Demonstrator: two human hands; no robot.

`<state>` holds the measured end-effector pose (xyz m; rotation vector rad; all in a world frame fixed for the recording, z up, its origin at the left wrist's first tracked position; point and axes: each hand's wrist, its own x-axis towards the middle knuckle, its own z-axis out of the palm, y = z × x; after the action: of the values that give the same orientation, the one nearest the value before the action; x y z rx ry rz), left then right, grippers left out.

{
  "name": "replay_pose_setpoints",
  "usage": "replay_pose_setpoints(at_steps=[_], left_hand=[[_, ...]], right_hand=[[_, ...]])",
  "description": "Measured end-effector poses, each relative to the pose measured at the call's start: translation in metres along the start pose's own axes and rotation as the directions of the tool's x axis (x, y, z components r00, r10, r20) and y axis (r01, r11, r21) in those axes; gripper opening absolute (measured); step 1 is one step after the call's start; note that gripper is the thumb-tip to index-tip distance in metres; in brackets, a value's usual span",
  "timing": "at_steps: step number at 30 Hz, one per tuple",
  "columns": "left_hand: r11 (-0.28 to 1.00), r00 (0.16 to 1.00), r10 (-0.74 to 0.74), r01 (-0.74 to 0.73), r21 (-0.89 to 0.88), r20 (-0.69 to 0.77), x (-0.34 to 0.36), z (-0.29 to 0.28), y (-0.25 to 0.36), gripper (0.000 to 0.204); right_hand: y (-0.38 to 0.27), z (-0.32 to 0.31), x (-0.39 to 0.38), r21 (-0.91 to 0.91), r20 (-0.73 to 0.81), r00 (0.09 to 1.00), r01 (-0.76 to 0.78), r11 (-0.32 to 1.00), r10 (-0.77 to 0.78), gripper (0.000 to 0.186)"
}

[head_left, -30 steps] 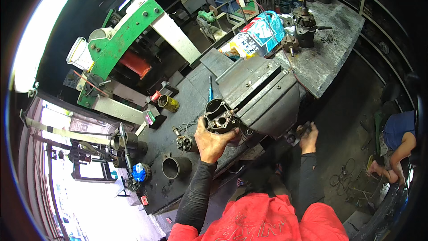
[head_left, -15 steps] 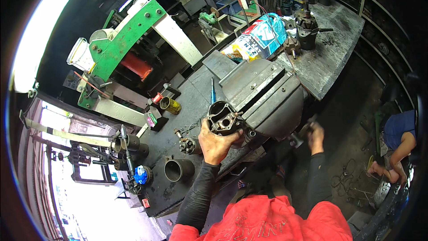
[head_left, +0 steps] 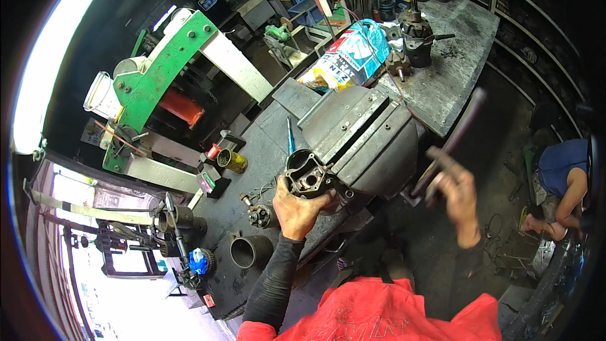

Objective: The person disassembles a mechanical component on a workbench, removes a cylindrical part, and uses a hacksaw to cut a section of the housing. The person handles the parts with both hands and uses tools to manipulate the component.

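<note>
My left hand [head_left: 294,213] is wrapped round a dark metal housing [head_left: 305,184] with a hollow, open face turned up. The housing sits at the left end of a big grey bench vise [head_left: 372,139]; whether the jaws grip it is hard to see. Over on the vise's right side, my right hand [head_left: 459,202] is beside the vise's handle bar [head_left: 466,119], fingers stretched and apart. Both hand and bar are smeared by motion. A blue slim tool [head_left: 291,136] lies behind the housing. Near my left wrist are a small metal part [head_left: 260,216] and a hollow metal cylinder [head_left: 251,251].
A yellow can [head_left: 232,160] stands on the dark workbench [head_left: 252,180]. Behind the vise lie a blue-and-white bag [head_left: 353,53] and a motor-like assembly [head_left: 416,44]. A green press frame [head_left: 164,76] rises at the left. Another person [head_left: 562,180] is low at the far right.
The handle bar has swung up to the right of the vise. My right hand has moved slightly right, its fingers now spread. My left hand keeps hold of the housing; the whole view has shifted slightly.
</note>
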<state>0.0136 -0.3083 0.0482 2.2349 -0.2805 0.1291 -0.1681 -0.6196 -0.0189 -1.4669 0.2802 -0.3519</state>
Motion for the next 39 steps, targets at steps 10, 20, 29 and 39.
replay_pose_setpoints(at_steps=[10, 20, 29, 39], left_hand=[[1.000, 1.000, -0.022, 0.022, -0.016, 0.003, 0.000, -0.002, 0.005, 0.072], [1.000, 1.000, 0.019, -0.019, 0.002, 0.002, -0.001, 0.000, 0.002, 0.074], [0.999, 1.000, -0.021, 0.021, -0.028, -0.004, -0.005, 0.002, 0.006, 0.074], [0.999, 0.999, -0.041, 0.040, 0.018, 0.025, -0.005, -0.002, 0.007, 0.073]], right_hand=[[0.175, 0.121, -0.053, -0.062, 0.413, 0.698, -0.620, 0.782, 0.586, 0.053], [-0.017, -0.058, 0.030, -0.557, -0.350, 0.930, -0.111, 0.823, -0.111, 0.067], [0.220, 0.028, 0.007, -0.321, -0.370, 0.917, -0.277, 0.906, 0.150, 0.092], [0.222, -0.036, 0.073, -0.959, 0.043, 0.946, 0.130, 0.253, -0.322, 0.025]])
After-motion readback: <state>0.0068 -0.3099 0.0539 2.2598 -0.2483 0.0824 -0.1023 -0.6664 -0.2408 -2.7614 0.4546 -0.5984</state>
